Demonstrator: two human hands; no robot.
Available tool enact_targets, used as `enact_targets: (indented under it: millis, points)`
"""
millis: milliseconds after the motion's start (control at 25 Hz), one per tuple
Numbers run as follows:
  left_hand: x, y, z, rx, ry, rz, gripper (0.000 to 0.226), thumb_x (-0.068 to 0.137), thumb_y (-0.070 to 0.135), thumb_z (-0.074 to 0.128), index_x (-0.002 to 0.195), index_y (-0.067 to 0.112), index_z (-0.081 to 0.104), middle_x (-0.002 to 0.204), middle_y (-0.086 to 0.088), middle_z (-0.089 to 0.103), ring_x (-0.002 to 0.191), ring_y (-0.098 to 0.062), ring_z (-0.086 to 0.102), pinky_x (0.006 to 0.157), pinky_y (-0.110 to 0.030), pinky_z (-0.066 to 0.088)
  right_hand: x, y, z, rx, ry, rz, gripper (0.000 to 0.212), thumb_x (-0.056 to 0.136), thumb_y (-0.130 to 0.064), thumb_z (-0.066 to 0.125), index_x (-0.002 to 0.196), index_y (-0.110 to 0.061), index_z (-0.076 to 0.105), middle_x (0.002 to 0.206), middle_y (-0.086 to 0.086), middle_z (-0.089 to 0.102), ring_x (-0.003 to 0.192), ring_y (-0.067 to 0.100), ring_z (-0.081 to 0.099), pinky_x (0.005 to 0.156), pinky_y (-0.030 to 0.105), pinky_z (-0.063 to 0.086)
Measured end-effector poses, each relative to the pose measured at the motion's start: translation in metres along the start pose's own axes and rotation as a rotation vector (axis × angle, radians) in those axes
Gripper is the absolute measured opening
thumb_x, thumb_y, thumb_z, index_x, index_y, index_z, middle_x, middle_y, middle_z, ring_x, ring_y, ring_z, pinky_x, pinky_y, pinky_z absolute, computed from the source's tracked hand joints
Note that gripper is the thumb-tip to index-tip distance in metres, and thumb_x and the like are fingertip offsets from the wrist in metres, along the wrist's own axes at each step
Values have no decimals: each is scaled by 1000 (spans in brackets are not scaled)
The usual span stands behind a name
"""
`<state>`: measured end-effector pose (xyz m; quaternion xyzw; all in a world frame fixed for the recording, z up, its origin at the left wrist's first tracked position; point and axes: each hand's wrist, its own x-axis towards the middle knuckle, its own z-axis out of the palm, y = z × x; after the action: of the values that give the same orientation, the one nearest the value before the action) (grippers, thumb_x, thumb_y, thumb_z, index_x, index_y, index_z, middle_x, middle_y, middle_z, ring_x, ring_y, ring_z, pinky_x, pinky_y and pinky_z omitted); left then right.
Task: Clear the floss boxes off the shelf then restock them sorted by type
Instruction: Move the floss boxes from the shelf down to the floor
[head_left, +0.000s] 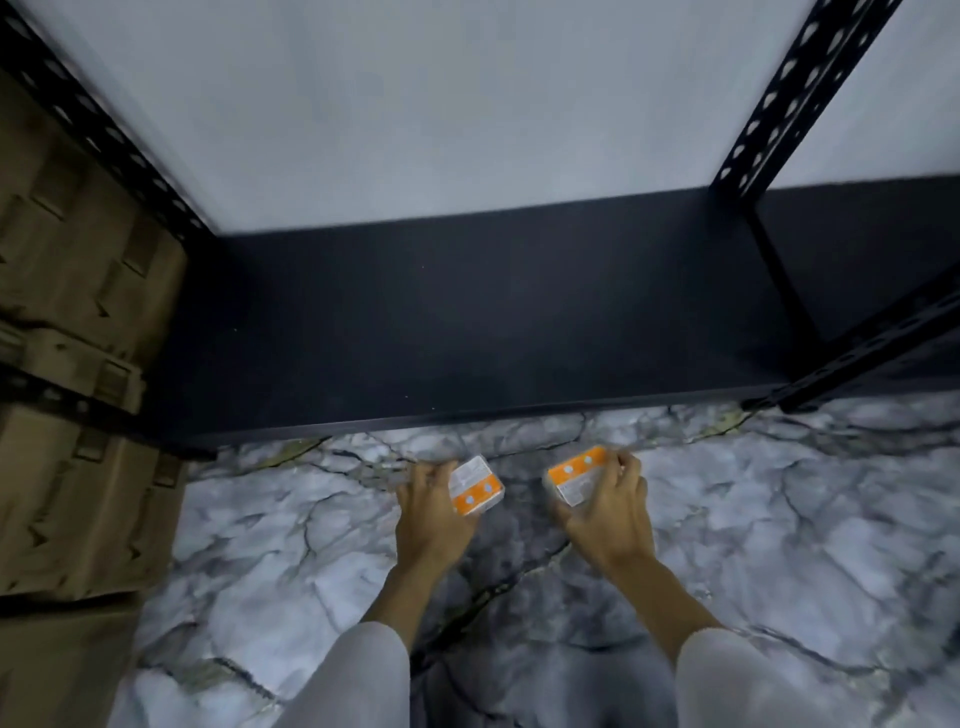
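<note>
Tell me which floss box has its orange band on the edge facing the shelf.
The floss box in the right hand: its orange band faces the black shelf. The box in the left hand is turned the other way, with its orange band toward the person.

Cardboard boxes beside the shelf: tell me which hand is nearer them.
Left. The left hand is closer to the cardboard boxes at the frame's left; the right hand is farther away.

Left hand (434, 512) grips an orange-white floss box (475, 486); right hand (608, 512) grips a second box (574, 475). Both over marble floor (779, 519); black shelf (467, 322) at 12 o'clock, cardboard boxes (78, 312) at 9.
</note>
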<state>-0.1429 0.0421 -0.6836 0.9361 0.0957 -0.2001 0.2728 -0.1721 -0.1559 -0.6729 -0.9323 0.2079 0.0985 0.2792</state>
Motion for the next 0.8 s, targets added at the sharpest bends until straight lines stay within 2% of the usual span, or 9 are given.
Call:
enact_targets:
  millis: [200,360,520,680,800]
  points:
    - [29,-9,31,24,-48,3,63,81,28,67,138,32,40,137,5,34,129,-23,30,90,-40,46,27,16,35,-85,-3,4,106,71,-75,47,143,0,26,137,18,34,116,35,37,100,43,37]
    - [31,-18,43,33,-49,62,62,83,26,68,138,32,41,138,7,39,126,-20,35,88,-38,48,32,27,55,-66,-64,45,107,73,-62,65,146,0,18,143,18,25,125,36,29,106,47,34]
    - [31,-22,43,-16,-65,125,65,82,25,71,140,31,43,137,9,42,125,-17,37,91,-35,47,32,26,62,-16,-117,81,111,72,-59,70,147,-4,9,146,16,16,130,34,22,102,47,41]
    - [33,-21,43,0,-102,173,70,81,14,70,143,31,41,140,11,42,129,-14,38,98,-31,45,33,22,63,26,-104,107,110,69,-50,77,145,-4,14,140,16,21,123,33,25,97,46,42]
    - [32,-19,38,25,-149,172,75,81,12,70,146,28,37,145,9,39,133,-13,35,103,-30,41,31,21,60,38,-133,136,106,70,-43,79,146,-4,16,142,16,23,126,33,26,99,44,39]
